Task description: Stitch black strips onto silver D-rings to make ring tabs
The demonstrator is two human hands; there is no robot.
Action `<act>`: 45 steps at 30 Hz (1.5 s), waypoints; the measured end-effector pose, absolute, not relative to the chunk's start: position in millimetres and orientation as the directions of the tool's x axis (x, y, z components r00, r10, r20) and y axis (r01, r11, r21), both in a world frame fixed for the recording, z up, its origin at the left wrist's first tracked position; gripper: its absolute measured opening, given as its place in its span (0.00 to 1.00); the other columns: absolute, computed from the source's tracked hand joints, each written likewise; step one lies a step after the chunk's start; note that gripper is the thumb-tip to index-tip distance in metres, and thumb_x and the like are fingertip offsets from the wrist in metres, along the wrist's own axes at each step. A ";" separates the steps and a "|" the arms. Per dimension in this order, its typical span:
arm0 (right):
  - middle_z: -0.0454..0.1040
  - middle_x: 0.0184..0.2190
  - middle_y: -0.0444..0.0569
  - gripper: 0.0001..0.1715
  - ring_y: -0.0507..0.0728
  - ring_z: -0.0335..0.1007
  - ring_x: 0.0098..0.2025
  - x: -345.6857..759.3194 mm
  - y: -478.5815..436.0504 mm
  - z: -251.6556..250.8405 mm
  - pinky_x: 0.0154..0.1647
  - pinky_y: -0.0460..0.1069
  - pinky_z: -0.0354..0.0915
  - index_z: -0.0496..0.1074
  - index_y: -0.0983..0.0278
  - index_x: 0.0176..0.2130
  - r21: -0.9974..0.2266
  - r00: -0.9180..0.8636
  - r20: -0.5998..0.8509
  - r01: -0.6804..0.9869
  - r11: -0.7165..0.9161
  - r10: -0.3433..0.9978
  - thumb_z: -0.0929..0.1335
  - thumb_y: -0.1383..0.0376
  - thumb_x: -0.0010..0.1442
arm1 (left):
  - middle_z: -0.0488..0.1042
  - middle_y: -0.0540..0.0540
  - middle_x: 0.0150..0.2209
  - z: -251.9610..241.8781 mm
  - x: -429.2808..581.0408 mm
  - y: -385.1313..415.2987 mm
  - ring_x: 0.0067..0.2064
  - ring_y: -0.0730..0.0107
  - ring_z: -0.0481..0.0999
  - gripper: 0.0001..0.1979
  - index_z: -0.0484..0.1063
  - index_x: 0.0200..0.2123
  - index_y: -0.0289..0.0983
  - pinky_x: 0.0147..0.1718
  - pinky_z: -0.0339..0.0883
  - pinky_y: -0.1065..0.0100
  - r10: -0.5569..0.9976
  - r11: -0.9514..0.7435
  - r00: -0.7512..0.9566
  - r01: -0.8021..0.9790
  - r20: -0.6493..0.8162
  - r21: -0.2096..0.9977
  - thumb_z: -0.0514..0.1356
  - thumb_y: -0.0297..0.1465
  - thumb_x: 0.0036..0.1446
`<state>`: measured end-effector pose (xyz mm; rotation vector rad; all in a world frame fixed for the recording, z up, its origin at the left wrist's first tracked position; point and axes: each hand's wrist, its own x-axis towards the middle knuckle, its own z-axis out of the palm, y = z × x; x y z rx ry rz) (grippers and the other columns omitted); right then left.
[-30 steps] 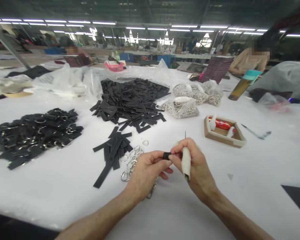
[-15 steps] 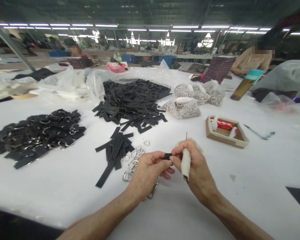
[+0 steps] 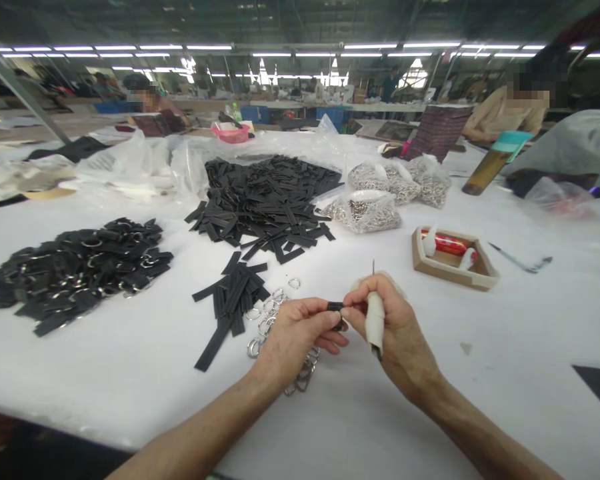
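My left hand (image 3: 297,333) pinches a small folded black strip (image 3: 335,307) between thumb and forefinger. My right hand (image 3: 387,320) touches the strip's right end with its fingertips and also holds a cloth-wrapped tool (image 3: 375,323) whose thin metal tip points up. Part of the strip is hidden by the fingers. Silver D-shaped rings (image 3: 303,380) lie beside and beneath my left hand. Left of them is a small bunch of flat black strips (image 3: 235,297).
Behind lies a large heap of black strips (image 3: 270,200), with bags of rings (image 3: 365,212) beside it. Strips fitted with rings form a pile (image 3: 80,267) at left. An open box (image 3: 455,270) holds a red tube. People sit farther back.
The black strip between my fingertips has turned slightly and shows a longer edge. Both hands stay nearly in place, and more rings show below my left hand.
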<state>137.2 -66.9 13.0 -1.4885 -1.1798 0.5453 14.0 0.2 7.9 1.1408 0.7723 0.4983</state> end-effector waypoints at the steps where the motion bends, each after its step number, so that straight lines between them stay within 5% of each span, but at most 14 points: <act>1: 0.68 0.29 0.43 0.07 0.51 0.64 0.30 139.1 -67.8 14.9 0.32 0.47 0.61 0.61 0.62 0.31 -0.928 0.395 0.246 0.360 0.097 0.885 0.66 0.69 0.53 | 0.76 0.44 0.26 7.8 13.5 1.0 0.25 0.69 0.76 0.07 0.73 0.27 0.30 0.25 0.70 0.72 0.700 0.366 0.651 0.024 -0.292 0.930 0.60 0.29 0.50; 12: 0.65 0.20 0.40 0.19 0.49 0.55 0.18 181.0 -81.6 44.7 0.18 0.45 0.52 0.64 0.61 0.40 -0.925 0.448 0.188 0.380 0.005 0.874 0.61 0.50 0.58 | 0.76 0.41 0.27 5.2 10.7 7.4 0.23 0.72 0.75 0.08 0.72 0.26 0.29 0.20 0.68 0.75 0.683 0.437 0.654 -0.010 -0.324 0.900 0.61 0.30 0.49; 19: 0.58 0.18 0.40 0.16 0.49 0.53 0.22 207.5 -77.8 51.2 0.20 0.45 0.49 0.62 0.63 0.23 -0.837 0.551 0.189 0.524 -0.160 0.813 0.63 0.56 0.56 | 0.77 0.42 0.29 6.3 11.9 10.0 0.23 0.73 0.74 0.09 0.72 0.25 0.30 0.20 0.68 0.76 0.675 0.436 0.643 0.046 -0.360 0.899 0.62 0.32 0.47; 30: 0.57 0.16 0.40 0.07 0.50 0.50 0.20 205.3 -71.7 49.4 0.19 0.45 0.45 0.64 0.63 0.21 -0.752 0.502 0.000 0.570 -0.332 0.865 0.63 0.65 0.49 | 0.76 0.44 0.23 8.2 11.2 10.0 0.23 0.73 0.74 0.08 0.74 0.26 0.31 0.22 0.68 0.76 0.649 0.427 0.672 0.065 -0.356 0.902 0.62 0.32 0.49; 45: 0.60 0.17 0.39 0.08 0.49 0.52 0.21 201.9 -70.5 40.3 0.20 0.45 0.47 0.63 0.63 0.22 -0.737 0.458 0.012 0.605 -0.302 0.889 0.62 0.64 0.51 | 0.77 0.42 0.30 8.8 11.2 6.8 0.25 0.71 0.75 0.08 0.74 0.27 0.30 0.24 0.69 0.74 0.642 0.426 0.690 0.041 -0.334 0.904 0.61 0.32 0.49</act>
